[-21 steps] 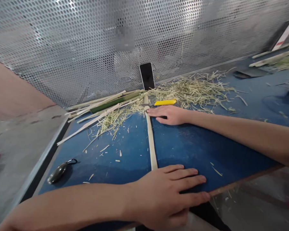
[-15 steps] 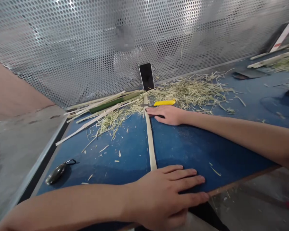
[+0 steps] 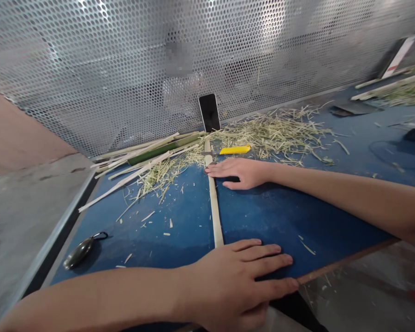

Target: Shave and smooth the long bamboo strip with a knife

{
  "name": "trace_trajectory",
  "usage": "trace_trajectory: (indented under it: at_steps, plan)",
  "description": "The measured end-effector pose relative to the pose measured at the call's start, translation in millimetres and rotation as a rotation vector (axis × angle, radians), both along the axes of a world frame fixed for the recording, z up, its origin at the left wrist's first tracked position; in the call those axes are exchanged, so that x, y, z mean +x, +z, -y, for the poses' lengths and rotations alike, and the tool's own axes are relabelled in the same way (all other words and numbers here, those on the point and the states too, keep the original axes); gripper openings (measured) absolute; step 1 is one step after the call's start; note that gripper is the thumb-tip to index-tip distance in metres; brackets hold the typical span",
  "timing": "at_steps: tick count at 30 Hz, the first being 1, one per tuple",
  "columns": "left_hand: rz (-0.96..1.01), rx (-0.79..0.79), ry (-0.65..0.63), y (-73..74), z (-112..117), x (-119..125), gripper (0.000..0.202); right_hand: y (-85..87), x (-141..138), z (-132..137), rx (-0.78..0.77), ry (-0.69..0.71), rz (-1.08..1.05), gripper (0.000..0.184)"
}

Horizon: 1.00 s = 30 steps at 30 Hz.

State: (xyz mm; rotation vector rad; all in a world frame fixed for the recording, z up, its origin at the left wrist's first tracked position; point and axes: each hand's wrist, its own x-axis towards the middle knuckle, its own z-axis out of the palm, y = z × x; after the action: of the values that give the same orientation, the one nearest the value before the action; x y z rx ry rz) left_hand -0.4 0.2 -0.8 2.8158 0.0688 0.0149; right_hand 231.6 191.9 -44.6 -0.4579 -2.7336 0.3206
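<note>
A long pale bamboo strip (image 3: 213, 207) runs from the shavings down toward the table's front edge. My left hand (image 3: 233, 281) lies palm down across its near end, fingers spread flat. My right hand (image 3: 238, 171) presses on the strip farther up, fingers together and thumb apart. A small dark piece shows at the edges of its fingertips; mostly covered, its kind cannot be made out. Just beyond that hand lies a yellow-handled utility knife (image 3: 235, 150), its blade across the strip.
Thin shavings (image 3: 280, 133) heap along the back. Bamboo lengths (image 3: 159, 152), one green, lie at the left. A phone (image 3: 209, 113) leans against the perforated metal panel (image 3: 124, 69). A dark oval object with a clip (image 3: 79, 252) sits near the left edge; a dark sheet (image 3: 354, 108) lies right.
My right hand has slid a little toward me along the strip, away from the knife. My left hand stays on the near end.
</note>
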Motion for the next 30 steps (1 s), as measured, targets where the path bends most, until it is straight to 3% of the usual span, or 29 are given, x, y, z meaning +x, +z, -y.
trace_trajectory:
  at_steps: [5, 9, 14, 18, 22, 27, 30]
  plan:
    - [-0.003, -0.008, 0.011, 0.2, 0.2, 0.7, 0.058, 3.1, -3.0, 4.7, 0.007, -0.166, -0.044, 0.056]
    - [0.01, -0.02, 0.004, 0.5, 0.1, 0.4, 0.058, 4.5, -9.3, 11.6, -0.02, 0.004, -0.059, 0.047]
    - [0.009, -0.024, 0.009, -0.5, 0.0, 0.2, 0.059, 0.2, -16.0, 12.4, -0.035, -0.173, -0.064, 0.053]
    - [0.024, -0.035, 0.005, -1.4, -0.1, 0.3, 0.058, 1.0, -17.9, 14.2, -0.087, 0.035, -0.091, 0.044]
    - [0.017, -0.051, 0.006, 0.2, -0.8, 0.4, 0.058, 1.0, -19.3, 13.8, -0.104, -0.125, -0.102, 0.045]
    - [0.009, -0.062, 0.005, 2.9, -1.9, 0.4, 0.058, 1.0, -19.1, 13.4, -0.139, 0.045, -0.147, 0.041]
    - [0.011, -0.061, 0.01, 3.2, -2.1, 0.3, 0.059, 1.4, -20.2, 13.8, -0.15, -0.068, -0.135, 0.041]
